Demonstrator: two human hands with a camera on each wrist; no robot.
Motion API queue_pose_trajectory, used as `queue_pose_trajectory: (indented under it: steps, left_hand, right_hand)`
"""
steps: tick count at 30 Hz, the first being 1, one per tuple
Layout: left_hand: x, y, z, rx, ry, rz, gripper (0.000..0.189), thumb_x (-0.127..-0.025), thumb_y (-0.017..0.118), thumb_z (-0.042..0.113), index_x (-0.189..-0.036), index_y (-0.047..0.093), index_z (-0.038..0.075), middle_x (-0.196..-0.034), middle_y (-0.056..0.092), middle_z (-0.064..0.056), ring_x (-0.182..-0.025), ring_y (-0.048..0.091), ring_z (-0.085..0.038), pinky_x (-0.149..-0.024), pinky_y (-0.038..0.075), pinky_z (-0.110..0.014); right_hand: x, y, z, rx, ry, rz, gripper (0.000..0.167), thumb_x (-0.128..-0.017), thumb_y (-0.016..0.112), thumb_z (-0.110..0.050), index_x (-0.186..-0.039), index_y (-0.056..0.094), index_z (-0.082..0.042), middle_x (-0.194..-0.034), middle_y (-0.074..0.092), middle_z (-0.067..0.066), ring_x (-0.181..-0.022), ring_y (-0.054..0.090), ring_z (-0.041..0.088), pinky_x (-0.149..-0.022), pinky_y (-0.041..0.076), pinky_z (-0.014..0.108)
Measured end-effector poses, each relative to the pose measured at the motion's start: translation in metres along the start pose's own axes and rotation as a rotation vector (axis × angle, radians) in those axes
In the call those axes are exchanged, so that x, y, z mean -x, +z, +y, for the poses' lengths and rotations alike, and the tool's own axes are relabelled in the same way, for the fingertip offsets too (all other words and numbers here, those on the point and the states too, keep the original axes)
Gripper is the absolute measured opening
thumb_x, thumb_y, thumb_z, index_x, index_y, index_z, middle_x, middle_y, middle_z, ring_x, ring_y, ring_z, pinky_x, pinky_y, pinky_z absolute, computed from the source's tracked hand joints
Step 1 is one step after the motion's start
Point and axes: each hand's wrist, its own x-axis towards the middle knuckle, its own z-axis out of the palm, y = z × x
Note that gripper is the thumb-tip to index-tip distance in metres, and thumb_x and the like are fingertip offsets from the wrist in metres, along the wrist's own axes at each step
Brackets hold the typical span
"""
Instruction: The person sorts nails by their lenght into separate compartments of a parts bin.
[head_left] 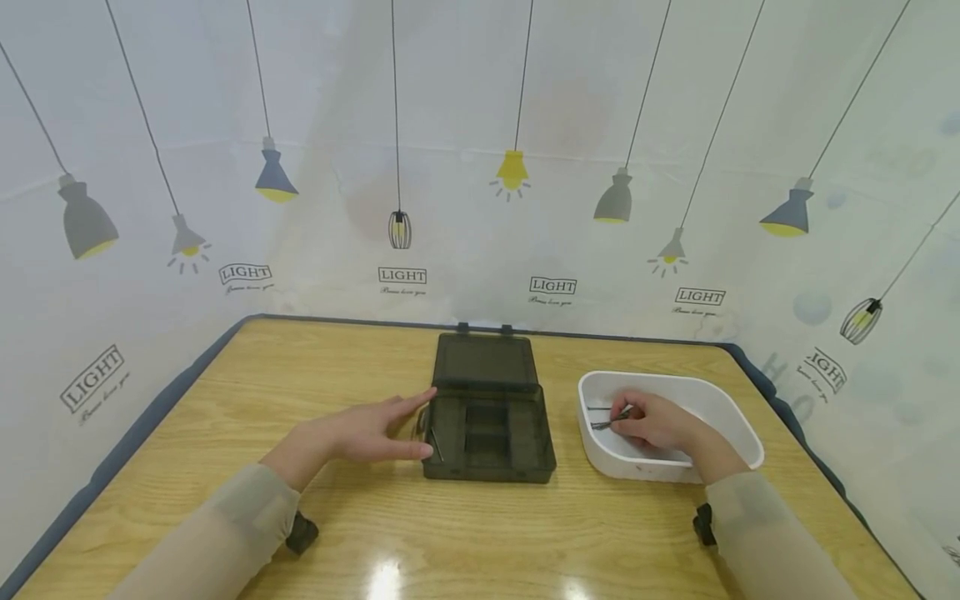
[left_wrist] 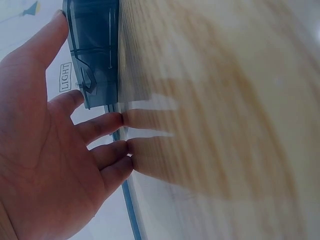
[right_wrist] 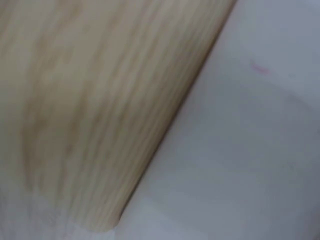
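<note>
A dark see-through compartment box point(head_left: 487, 433) stands on the table with its lid point(head_left: 486, 360) laid back. One thin metal piece point(head_left: 438, 446) lies in its left compartment. My left hand point(head_left: 360, 432) is at the box's left side, fingers straight and spread; in the left wrist view its thumb and index finger touch the box point(left_wrist: 95, 50). Inside the white tub point(head_left: 720, 396), my right hand point(head_left: 654, 421) pinches thin dark nail-like pieces point(head_left: 624, 414). More such pieces point(head_left: 599, 426) lie by its fingertips; their exact kind is too small to tell.
A wooden table point(head_left: 337, 517) carries both containers, the tub to the right of the box. Behind the table's far edge hangs a pale sheet point(head_left: 465, 200) printed with lamps. The right wrist view shows only the table and the tub's outer wall point(right_wrist: 240, 145).
</note>
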Motion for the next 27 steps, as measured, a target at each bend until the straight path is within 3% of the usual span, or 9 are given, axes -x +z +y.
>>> queue_pose_trajectory:
  steps: [13,27]
  left_hand:
    - [0.0001,-0.0004,0.0008,-0.008,0.01,0.005,0.102,-0.099,0.06,0.079,-0.178,0.011,0.037,-0.183,0.023,-0.005,-0.169,0.019,-0.046,-0.132,0.023,-0.071]
    - [0.0019,-0.0005,0.0009,-0.005,0.014,-0.007,0.102,-0.099,0.059,0.081,-0.178,0.01,0.039,-0.184,0.021,-0.002,-0.17,0.016,-0.045,-0.131,0.023,-0.071]
  right_hand:
    - [0.0003,0.0017,-0.0001,-0.016,-0.034,-0.008,0.013,-0.107,0.072,-0.017,-0.113,0.063,-0.01,-0.078,0.054,0.001,-0.069,0.055,0.019,-0.064,0.046,0.028]
    - [0.0011,0.0012,-0.0025,0.04,-0.041,-0.002,0.012,-0.11,0.069,-0.021,-0.113,0.061,-0.012,-0.079,0.055,0.002,-0.071,0.057,0.019,-0.065,0.046,0.029]
